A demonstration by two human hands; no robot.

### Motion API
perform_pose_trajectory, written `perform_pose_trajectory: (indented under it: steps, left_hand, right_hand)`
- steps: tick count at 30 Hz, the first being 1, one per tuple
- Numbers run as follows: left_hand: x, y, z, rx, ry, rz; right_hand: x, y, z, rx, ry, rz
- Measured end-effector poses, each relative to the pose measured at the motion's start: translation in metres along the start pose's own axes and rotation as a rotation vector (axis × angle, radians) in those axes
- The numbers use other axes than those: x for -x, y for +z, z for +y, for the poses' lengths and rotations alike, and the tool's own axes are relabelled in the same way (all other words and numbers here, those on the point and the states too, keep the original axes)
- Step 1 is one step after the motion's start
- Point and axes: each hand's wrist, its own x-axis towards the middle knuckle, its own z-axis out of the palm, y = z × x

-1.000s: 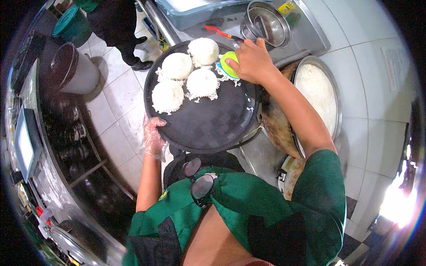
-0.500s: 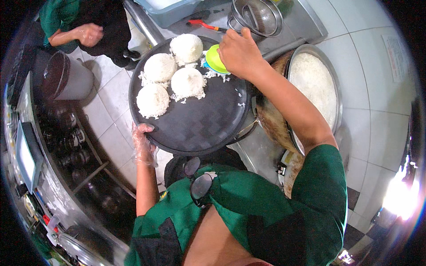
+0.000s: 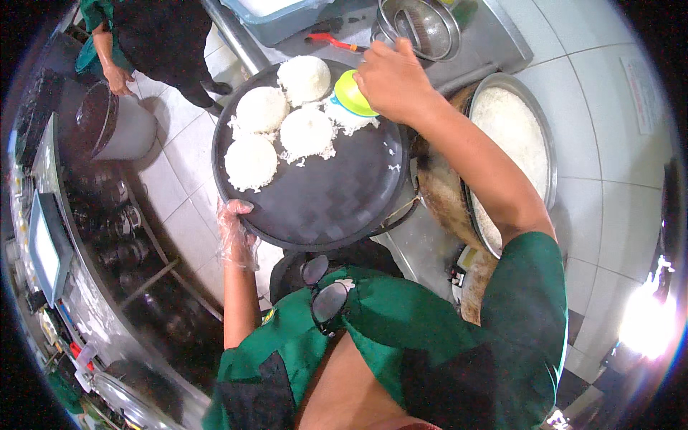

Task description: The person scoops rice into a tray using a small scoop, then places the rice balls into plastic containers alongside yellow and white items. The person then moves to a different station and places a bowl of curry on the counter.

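Note:
My left hand (image 3: 236, 228), in a clear plastic glove, grips the near left rim of a round black tray (image 3: 322, 208). Its thumb lies over the edge, and the fingers beneath are hidden. Bare, my right hand (image 3: 395, 82) is closed on a small yellow-green bowl (image 3: 351, 97), held upside down over the tray's far right side. White rice (image 3: 352, 123) shows below the bowl's rim. Several rounded rice mounds, one of them a mound (image 3: 307, 132) beside the bowl, sit on the far left half of the tray, with loose grains around them.
A big metal pot of rice (image 3: 512, 136) stands at my right. Beyond the tray are metal strainers (image 3: 423, 29), a red-handled utensil (image 3: 333, 41) and a blue tub (image 3: 279, 18). A co-worker (image 3: 158, 50) stands far left, near a pale bucket (image 3: 125, 129).
The bowl has risen slightly, and more of the rice beneath it shows. My left hand keeps its hold on the tray. The co-worker's raised hand has dropped to hang beside the bucket.

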Motion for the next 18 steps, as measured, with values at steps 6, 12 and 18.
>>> perform_pose_trajectory:
  steps: [6, 12, 18]
  left_hand:
    - [-0.011, -0.014, -0.014, 0.015, 0.038, 0.067]
    - [-0.016, -0.02, -0.018, 0.038, 0.0, 0.169]
    - [-0.008, -0.03, -0.022, 0.002, 0.057, 0.023]
  right_hand:
    - [0.09, -0.02, 0.109, -0.518, 0.735, -0.059]
    - [0.246, 0.039, 0.231, -0.221, 1.454, -0.253]
    - [0.288, 0.127, 0.269, 0.165, 1.37, -0.468]
